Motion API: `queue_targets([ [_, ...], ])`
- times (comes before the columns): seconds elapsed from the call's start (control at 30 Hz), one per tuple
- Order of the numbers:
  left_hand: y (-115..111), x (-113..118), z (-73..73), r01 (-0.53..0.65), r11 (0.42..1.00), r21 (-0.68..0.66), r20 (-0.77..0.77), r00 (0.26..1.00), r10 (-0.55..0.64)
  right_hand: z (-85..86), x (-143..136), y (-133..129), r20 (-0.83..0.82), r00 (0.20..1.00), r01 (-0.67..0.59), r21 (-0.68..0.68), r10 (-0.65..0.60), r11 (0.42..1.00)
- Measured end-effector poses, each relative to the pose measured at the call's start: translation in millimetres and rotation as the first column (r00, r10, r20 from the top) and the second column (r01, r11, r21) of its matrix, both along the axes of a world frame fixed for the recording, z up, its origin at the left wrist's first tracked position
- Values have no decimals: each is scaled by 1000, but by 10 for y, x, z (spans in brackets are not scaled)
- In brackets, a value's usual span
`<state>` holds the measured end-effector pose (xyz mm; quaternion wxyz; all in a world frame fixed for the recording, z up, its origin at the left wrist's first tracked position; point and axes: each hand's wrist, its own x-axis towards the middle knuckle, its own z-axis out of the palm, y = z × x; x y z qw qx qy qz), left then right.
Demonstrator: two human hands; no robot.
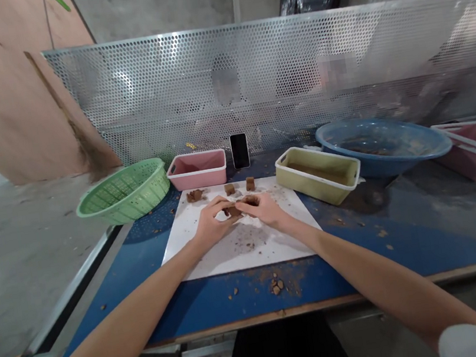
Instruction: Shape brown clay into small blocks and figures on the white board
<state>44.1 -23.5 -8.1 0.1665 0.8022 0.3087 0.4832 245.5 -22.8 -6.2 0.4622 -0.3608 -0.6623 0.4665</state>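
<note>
head: brown lump (234, 210) between fingers (217, 205)

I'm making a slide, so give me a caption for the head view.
Two hands working brown clay over a white board on a blue table.

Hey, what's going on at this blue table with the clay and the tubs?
A person's left hand and right hand hold a brown clay piece between them, over a white board. Three more brown lumps sit near its far edge. Behind it are a pink tub and an upright phone, with a green basket to the left and a yellow-green tub and a blue basin to the right. Crumbs dot the board and table.
</note>
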Motion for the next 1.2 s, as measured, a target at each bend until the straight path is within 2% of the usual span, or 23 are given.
queue_targets([
  [0.23,40,-47,6,22,992,121,-97,995,-10,44,14,-77,134,990,-50,74,40,996],
  [0.37,68,-77,62,39,988,151,-149,989,-16,86,33,-106,205,979,-41,116,17,992],
  [0.5,123,-164,77,37,995,89,-229,973,-16,145,72,-102,286,957,-21,212,-42,977],
  [0.6,160,-276,11,-10,1000,7,-337,942,11,233,58,-75,282,947,68,290,-153,955],
  [0.67,182,-371,-23,-9,999,-46,-403,915,-10,325,-21,-48,262,944,107,337,-202,935],
  [0.73,211,-484,-6,28,996,-82,-427,902,-61,432,-170,-15,248,949,82,400,-194,913],
  [0.8,258,-617,66,34,995,-90,-354,933,-64,520,-375,25,254,954,19,470,-156,882],
  [0.83,289,-688,113,9,996,-87,-246,969,-30,544,-489,47,267,953,-10,494,-141,869],
  [0.87,322,-762,160,-58,996,-72,-87,995,52,548,-605,72,284,951,-40,512,-125,858],
  [0.9,356,-833,201,-170,985,-40,118,978,174,528,-717,100,309,944,-68,524,-116,849],
  [0.97,414,-958,248,-423,906,-1,484,793,371,423,-914,162,410,909,-178,555,-81,813],
  [1.0,434,-1005,253,-497,867,-12,583,701,410,343,-994,194,467,882,-245,567,-62,787],
  [1.07,449,-1058,232,-563,826,-31,630,631,454,164,-1113,253,598,802,-390,538,-12,747],
  [1.2,422,-1021,172,-603,797,-38,574,639,512,-102,-1215,310,737,674,-521,423,53,741],
])
